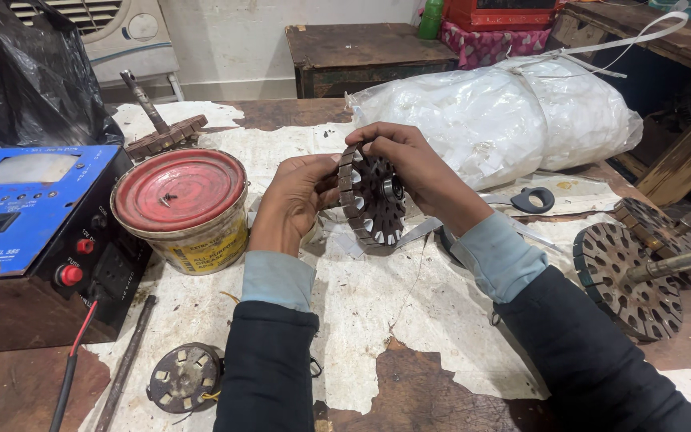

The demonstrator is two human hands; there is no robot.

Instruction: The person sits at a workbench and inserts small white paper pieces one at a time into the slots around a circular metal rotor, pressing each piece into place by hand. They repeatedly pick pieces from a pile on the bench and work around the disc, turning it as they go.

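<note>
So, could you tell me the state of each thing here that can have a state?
Slotted core: lifted off the bench, held on edge by both hands.
Left hand: gripping the core's left rim.
Right hand: gripping its top and right side.
Paint tin: upright, red lid on.
Scissors: lying flat.
White sack: tied shut, on its side.

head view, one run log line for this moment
left hand: holds slotted stator core by rim | right hand: grip on top edge | core: upright, above paper-covered bench | nearby: red-lidded tin, scissors
</note>
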